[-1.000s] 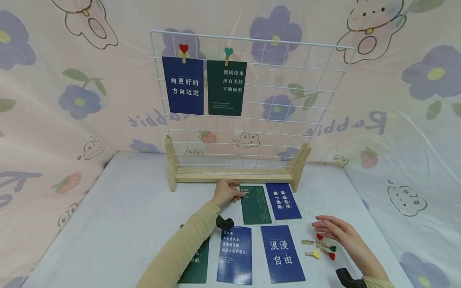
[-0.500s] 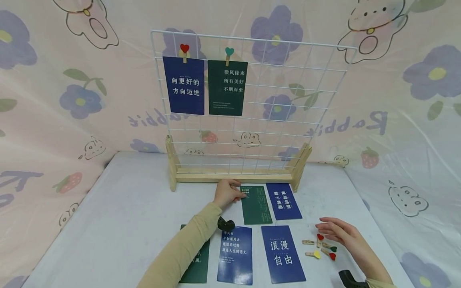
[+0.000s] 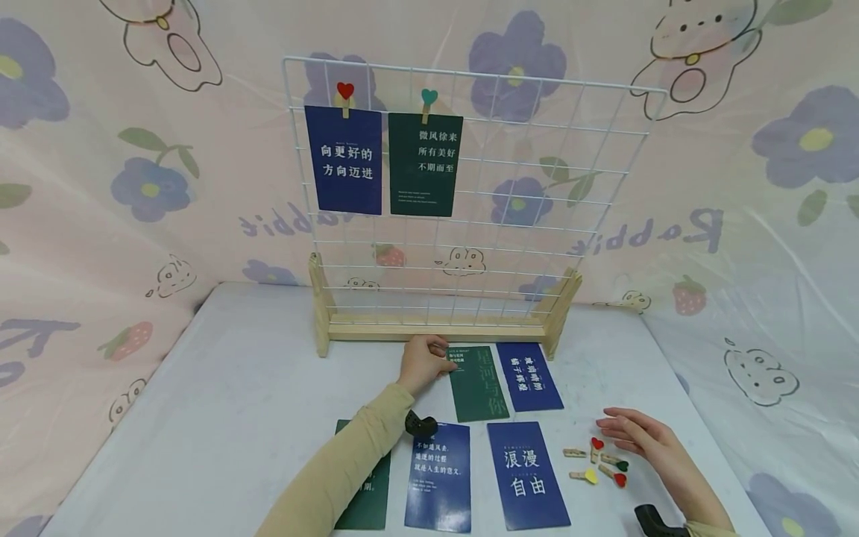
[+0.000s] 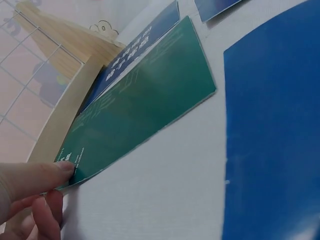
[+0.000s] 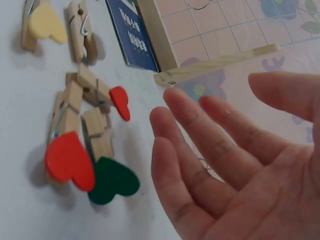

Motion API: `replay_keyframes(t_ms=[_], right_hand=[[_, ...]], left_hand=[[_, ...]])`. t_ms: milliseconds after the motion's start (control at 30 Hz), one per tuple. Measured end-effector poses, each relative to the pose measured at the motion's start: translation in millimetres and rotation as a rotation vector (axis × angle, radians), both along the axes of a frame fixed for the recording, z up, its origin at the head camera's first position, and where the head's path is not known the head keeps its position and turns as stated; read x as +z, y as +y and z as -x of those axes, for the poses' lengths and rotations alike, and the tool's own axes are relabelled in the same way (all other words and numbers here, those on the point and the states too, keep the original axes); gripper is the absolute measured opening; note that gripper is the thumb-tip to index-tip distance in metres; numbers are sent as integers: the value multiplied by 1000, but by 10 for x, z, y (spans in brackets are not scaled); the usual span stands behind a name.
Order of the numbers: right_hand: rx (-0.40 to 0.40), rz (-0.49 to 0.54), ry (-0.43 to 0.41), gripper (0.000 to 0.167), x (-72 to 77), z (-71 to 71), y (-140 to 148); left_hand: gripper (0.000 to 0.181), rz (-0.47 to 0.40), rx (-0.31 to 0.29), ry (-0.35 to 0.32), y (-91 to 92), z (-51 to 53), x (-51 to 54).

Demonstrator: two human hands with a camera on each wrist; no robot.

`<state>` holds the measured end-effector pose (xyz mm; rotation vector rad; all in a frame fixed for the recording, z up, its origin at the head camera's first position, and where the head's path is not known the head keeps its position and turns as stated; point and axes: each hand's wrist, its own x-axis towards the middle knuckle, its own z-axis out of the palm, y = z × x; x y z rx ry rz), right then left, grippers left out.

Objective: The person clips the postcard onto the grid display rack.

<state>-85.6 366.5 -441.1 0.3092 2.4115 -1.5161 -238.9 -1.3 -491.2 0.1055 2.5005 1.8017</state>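
Note:
My left hand (image 3: 425, 364) pinches the top left corner of a green card (image 3: 479, 384) at the foot of the grid rack. The thumb (image 4: 47, 175) lies on the card's face and the fingers curl under its edge in the left wrist view. My right hand (image 3: 646, 446) hovers palm-in with fingers spread, holding nothing. Beside it on the table lie several wooden clothespins, among them one with a yellow heart (image 5: 47, 22), one with a dark green heart (image 5: 114, 181) and one with a big red heart (image 5: 70, 161).
The white wire grid (image 3: 523, 179) stands in a wooden base (image 3: 436, 330). Clipped to it hang a blue card (image 3: 344, 160) and a dark green card (image 3: 424, 168). A blue card (image 3: 530, 377) lies right of the pinched one; more cards, including one blue card (image 3: 528, 477), lie in front.
My right hand has drifted slightly to the right, away from the clothespins. The left hand keeps its pinch on the green card, almost unmoved.

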Motion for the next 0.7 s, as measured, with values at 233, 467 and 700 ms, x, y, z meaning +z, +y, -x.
replay_keyframes(t_ms=[233, 467, 700], right_hand=[[-17, -38, -32, 66, -60, 9, 34], [-19, -71, -66, 68, -130, 8, 58], [-19, -76, -81, 66, -180, 27, 70]], left_hand=[[40, 27, 11, 11, -18, -13, 6], [40, 17, 7, 10, -46, -37, 12], [35, -15, 10, 19, -76, -59, 57]])
